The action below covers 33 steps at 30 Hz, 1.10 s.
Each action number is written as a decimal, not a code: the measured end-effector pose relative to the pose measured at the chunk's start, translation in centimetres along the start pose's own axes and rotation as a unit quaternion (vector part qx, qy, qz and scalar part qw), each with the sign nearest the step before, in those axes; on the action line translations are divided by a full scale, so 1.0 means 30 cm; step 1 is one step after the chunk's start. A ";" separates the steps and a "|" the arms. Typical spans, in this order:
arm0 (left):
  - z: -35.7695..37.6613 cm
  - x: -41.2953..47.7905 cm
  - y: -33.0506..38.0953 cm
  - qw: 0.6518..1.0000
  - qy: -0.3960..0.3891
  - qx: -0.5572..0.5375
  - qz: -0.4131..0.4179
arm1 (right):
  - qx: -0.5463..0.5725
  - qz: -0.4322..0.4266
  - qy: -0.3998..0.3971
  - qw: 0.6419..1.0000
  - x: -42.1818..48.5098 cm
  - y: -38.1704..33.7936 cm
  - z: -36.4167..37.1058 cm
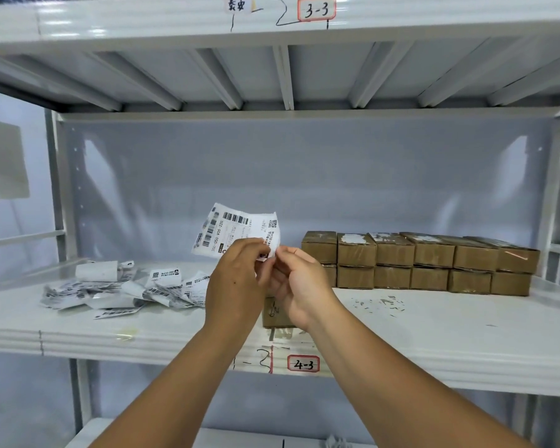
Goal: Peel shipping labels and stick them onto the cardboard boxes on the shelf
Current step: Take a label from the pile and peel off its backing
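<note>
Both hands are up in front of the white metal shelf, & they hold one white paper shipping label w/ black bar codes between them. The left hand pinches the label's bottom edge w/ curled fingers, & the right hand pinches the bottom right corner w/ thumb & fingertip, the 2 hands touching. I think this is the peel step: the right hand looks set to split the sticky top from its backing at that corner, but I can't tell if it has split yet. The label is thin, v. light & floppy; it curls & bends in the air. It will prob. tear if pulled fast, & the sticky side could grab itself, so hold it by edges & corners only & peel slow. Right under the hands a small brown cardboard box sits near the shelf's front edge, mostly hidden. More brown cardboard boxes stand in 2 layers at the right back of the shelf. They look stiff & light, so one may slide when the label is pressed on. A pile of white paper strips lies on the left
</note>
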<state>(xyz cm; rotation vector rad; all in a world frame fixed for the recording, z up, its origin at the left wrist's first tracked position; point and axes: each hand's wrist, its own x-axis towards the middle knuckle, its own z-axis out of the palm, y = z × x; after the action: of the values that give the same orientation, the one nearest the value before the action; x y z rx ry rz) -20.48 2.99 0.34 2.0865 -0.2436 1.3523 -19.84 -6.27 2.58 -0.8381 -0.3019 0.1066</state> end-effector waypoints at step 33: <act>-0.064 0.021 0.061 0.978 -0.060 -0.093 -0.176 | -0.336 -0.176 0.037 0.924 0.020 0.038 -0.024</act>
<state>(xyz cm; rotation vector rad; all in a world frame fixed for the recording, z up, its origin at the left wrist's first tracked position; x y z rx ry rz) -22.51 2.81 2.14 1.9443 -0.0442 0.9583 -19.01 -5.90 1.40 -1.4502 -0.4217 -0.3874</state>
